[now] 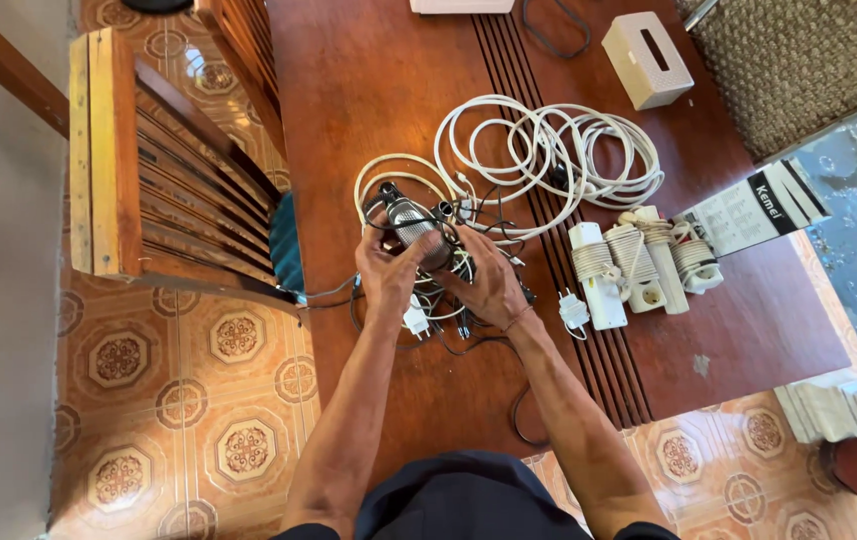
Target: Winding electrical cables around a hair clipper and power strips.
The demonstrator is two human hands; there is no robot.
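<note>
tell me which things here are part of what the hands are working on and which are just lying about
In hand:
left hand
right hand
silver metal device
tangle of thin black cables

Lying about:
loose white cable coils
wound white power strips
beige slotted box
woven mat

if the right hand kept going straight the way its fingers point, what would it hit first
Most likely the silver, rounded metal device that the right hand already touches together with the left hand. Beyond that lies the coiled white cable, though depth is unclear.
</note>
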